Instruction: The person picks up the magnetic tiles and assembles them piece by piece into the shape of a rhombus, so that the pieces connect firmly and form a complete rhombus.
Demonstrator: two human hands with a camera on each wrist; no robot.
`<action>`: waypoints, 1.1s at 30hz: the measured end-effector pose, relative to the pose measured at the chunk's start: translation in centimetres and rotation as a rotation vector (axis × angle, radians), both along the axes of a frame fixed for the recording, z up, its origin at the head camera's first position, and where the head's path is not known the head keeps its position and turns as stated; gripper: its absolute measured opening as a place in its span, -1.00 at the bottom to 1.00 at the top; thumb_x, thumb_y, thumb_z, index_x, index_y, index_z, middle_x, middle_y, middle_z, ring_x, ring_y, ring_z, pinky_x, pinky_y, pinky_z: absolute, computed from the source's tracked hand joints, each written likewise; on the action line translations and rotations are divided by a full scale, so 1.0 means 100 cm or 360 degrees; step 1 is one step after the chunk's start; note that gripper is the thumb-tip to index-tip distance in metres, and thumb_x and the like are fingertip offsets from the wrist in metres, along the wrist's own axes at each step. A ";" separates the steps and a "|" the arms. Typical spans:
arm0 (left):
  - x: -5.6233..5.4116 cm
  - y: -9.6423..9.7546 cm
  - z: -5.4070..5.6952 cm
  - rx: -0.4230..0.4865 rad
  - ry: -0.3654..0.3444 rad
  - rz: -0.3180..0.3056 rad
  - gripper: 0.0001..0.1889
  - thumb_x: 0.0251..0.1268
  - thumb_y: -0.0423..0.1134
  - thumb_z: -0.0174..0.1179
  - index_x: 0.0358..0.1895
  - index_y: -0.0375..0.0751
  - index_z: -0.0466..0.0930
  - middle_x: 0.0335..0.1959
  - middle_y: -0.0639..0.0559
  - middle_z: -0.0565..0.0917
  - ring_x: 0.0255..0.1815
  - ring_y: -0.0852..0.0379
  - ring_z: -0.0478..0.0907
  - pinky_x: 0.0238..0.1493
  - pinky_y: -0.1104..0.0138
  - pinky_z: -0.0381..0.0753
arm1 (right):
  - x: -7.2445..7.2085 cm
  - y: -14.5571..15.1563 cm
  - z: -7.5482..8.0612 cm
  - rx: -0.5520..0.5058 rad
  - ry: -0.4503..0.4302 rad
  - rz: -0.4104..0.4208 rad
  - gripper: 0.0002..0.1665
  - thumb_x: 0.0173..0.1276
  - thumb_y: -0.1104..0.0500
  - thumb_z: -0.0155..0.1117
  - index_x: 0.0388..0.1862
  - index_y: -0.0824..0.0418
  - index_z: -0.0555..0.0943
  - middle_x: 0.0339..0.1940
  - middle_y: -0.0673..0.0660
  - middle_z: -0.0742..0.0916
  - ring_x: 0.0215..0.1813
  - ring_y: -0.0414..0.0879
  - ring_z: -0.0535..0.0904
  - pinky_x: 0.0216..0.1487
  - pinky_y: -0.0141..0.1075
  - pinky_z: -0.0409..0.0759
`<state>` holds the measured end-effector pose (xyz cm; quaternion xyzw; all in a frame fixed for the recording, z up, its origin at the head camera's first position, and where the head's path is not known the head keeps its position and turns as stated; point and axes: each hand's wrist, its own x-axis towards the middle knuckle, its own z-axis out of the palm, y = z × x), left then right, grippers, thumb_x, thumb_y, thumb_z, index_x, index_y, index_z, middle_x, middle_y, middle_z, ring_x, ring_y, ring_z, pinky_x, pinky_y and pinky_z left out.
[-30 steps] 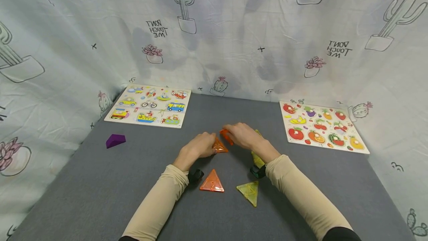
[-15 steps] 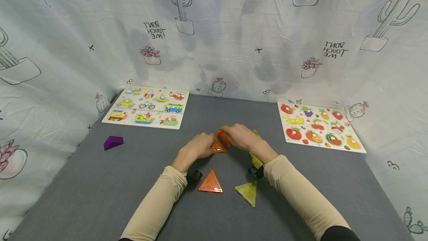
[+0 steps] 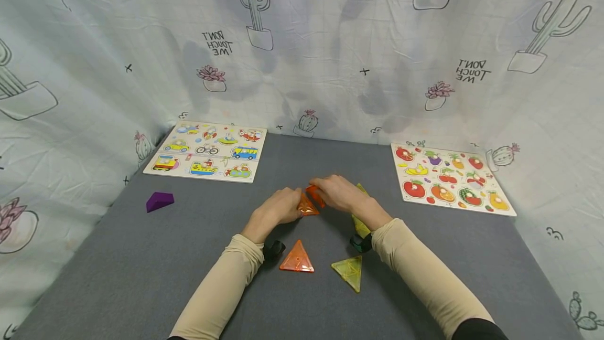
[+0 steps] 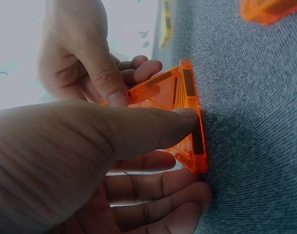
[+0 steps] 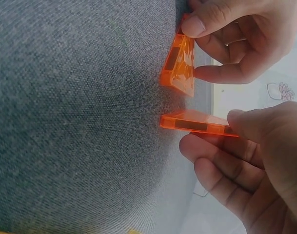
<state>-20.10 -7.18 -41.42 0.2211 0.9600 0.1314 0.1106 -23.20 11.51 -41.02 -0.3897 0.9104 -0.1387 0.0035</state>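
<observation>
Little change: left hand (image 3: 279, 206) pinches left tile (image 3: 308, 206), right hand (image 3: 341, 192) pinches right tile (image 3: 315, 197); gap still shows, so apparently unjoined.

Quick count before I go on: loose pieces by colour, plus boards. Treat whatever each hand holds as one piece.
Orange: 3 (left orange piece in the left hand, right orange piece in the right hand, flat orange triangle)
Yellow: at least 2 (yellow triangle, partly hidden yellow area)
Purple: 1 (purple block)
Boards: 2 (vehicle board, fruit board)
Total: at least 8
</observation>
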 end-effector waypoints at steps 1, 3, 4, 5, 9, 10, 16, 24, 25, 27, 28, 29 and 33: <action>0.000 0.000 0.000 0.0001 0.0006 -0.0005 -0.64 0.21 -0.23 0.35 -0.02 -0.37 0.52 -0.26 -0.24 0.67 -0.27 -0.14 0.65 -0.20 0.07 0.61 | 0.000 0.000 0.000 0.0000 -0.0001 0.0003 -0.66 0.43 0.27 0.18 0.15 0.30 0.60 -0.14 0.19 0.79 -0.34 -0.05 0.72 -0.28 -0.25 0.65; 0.000 -0.001 0.000 0.0007 0.0031 -0.0016 -0.65 0.20 -0.24 0.35 -0.04 -0.37 0.52 -0.26 -0.25 0.67 -0.26 -0.17 0.66 -0.20 0.05 0.62 | -0.001 0.000 0.000 0.0000 -0.0001 0.0008 -0.66 0.44 0.27 0.17 0.15 0.30 0.60 -0.14 0.19 0.79 -0.33 -0.04 0.72 -0.28 -0.25 0.65; 0.000 -0.001 0.000 0.0011 0.0043 -0.0022 -0.65 0.20 -0.24 0.35 -0.05 -0.37 0.52 -0.27 -0.25 0.67 -0.27 -0.18 0.66 -0.20 0.05 0.62 | -0.001 0.000 0.000 0.0002 -0.0004 0.0010 -0.66 0.44 0.26 0.17 0.16 0.30 0.59 -0.14 0.19 0.79 -0.33 -0.04 0.72 -0.28 -0.26 0.65; 0.000 -0.001 0.000 0.0015 0.0056 -0.0025 -0.66 0.19 -0.24 0.36 -0.07 -0.36 0.52 -0.28 -0.25 0.67 -0.27 -0.18 0.66 -0.20 0.04 0.62 | 0.000 0.000 0.000 0.0001 -0.0007 0.0013 -0.66 0.44 0.26 0.16 0.16 0.30 0.59 -0.14 0.19 0.79 -0.34 -0.05 0.71 -0.28 -0.26 0.65; 0.000 -0.001 -0.001 0.0016 0.0070 -0.0023 -0.69 0.19 -0.23 0.36 -0.12 -0.33 0.52 -0.30 -0.23 0.67 -0.28 -0.19 0.66 -0.21 0.04 0.62 | 0.000 -0.001 0.002 -0.0003 -0.0028 0.0012 -0.66 0.46 0.25 0.15 0.16 0.30 0.59 -0.13 0.19 0.78 -0.33 -0.06 0.71 -0.28 -0.27 0.64; 0.000 -0.001 -0.001 0.0012 0.0065 -0.0019 -0.69 0.20 -0.23 0.36 -0.12 -0.33 0.52 -0.30 -0.23 0.67 -0.28 -0.19 0.66 -0.21 0.04 0.62 | 0.001 -0.001 0.002 -0.0003 -0.0028 0.0014 -0.66 0.46 0.25 0.14 0.16 0.30 0.59 -0.13 0.19 0.78 -0.34 -0.06 0.71 -0.28 -0.27 0.64; 0.000 -0.001 -0.001 -0.0005 0.0047 -0.0014 -0.69 0.20 -0.23 0.35 -0.10 -0.32 0.52 -0.32 -0.20 0.66 -0.29 -0.16 0.66 -0.22 0.06 0.61 | 0.001 -0.003 0.003 0.0000 -0.0040 0.0007 -0.64 0.47 0.24 0.14 0.18 0.30 0.58 -0.08 0.20 0.78 -0.28 -0.03 0.72 -0.21 -0.22 0.66; 0.001 -0.003 0.000 0.0012 0.0039 -0.0012 -0.68 0.23 -0.18 0.34 -0.09 -0.32 0.52 -0.32 -0.19 0.65 -0.31 -0.12 0.64 -0.24 0.08 0.60 | 0.003 -0.004 0.003 -0.0007 -0.0042 0.0014 -0.63 0.43 0.25 0.18 0.18 0.32 0.57 -0.06 0.23 0.77 -0.27 -0.02 0.72 -0.21 -0.22 0.66; 0.001 -0.004 0.000 0.0014 0.0037 -0.0008 -0.67 0.24 -0.17 0.33 -0.09 -0.32 0.52 -0.31 -0.19 0.66 -0.30 -0.11 0.65 -0.24 0.09 0.60 | 0.003 -0.004 0.003 -0.0009 -0.0044 0.0017 -0.62 0.43 0.26 0.19 0.18 0.33 0.57 -0.06 0.23 0.77 -0.27 -0.01 0.72 -0.21 -0.22 0.66; 0.000 -0.004 0.000 0.0019 0.0039 -0.0001 -0.67 0.26 -0.14 0.32 -0.09 -0.31 0.52 -0.31 -0.19 0.66 -0.31 -0.11 0.65 -0.24 0.09 0.60 | 0.004 -0.004 0.003 0.0009 -0.0043 0.0018 -0.60 0.40 0.25 0.22 0.19 0.33 0.57 -0.03 0.23 0.76 -0.23 0.00 0.73 -0.18 -0.20 0.66; 0.000 -0.005 0.001 0.0019 0.0036 0.0000 -0.67 0.27 -0.13 0.31 -0.10 -0.31 0.52 -0.31 -0.18 0.66 -0.31 -0.10 0.65 -0.25 0.10 0.59 | 0.004 -0.004 0.003 0.0023 -0.0042 0.0021 -0.58 0.38 0.24 0.25 0.19 0.32 0.57 -0.02 0.23 0.76 -0.20 0.01 0.73 -0.15 -0.20 0.66; 0.000 -0.005 0.001 0.0019 0.0036 0.0000 -0.67 0.28 -0.12 0.31 -0.10 -0.31 0.53 -0.32 -0.18 0.65 -0.32 -0.09 0.64 -0.25 0.10 0.59 | 0.004 -0.005 0.003 0.0040 -0.0042 0.0023 -0.56 0.36 0.23 0.28 0.20 0.32 0.57 0.00 0.22 0.76 -0.17 0.01 0.72 -0.13 -0.19 0.66; -0.002 -0.006 0.000 0.0020 0.0037 0.0002 -0.70 0.31 -0.11 0.27 -0.12 -0.30 0.54 -0.35 -0.15 0.64 -0.35 -0.08 0.63 -0.28 0.11 0.58 | 0.004 -0.005 0.004 0.0091 -0.0061 0.0024 -0.47 0.30 0.18 0.37 0.23 0.30 0.55 0.08 0.21 0.73 -0.03 0.04 0.71 -0.02 -0.15 0.65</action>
